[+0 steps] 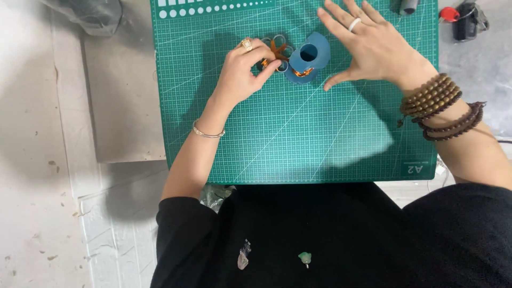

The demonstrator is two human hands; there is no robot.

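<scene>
Left hand (pixel 242 74) pinches small orange-handled scissors with metal finger rings (pixel 276 53); right hand (pixel 373 45) hovers spread, empty, beside a blue tape roll (pixel 309 58); the scissors seem light, stiff, sharp; best held by the rings

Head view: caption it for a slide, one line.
Left hand pinches orange-handled scissors beside a blue hat-shaped piece; right hand hovers open over green cutting mat.

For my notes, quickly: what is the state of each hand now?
Left hand: fingers closed, pinching the orange ring piece.
Right hand: open, fingers spread, holding nothing.
</scene>
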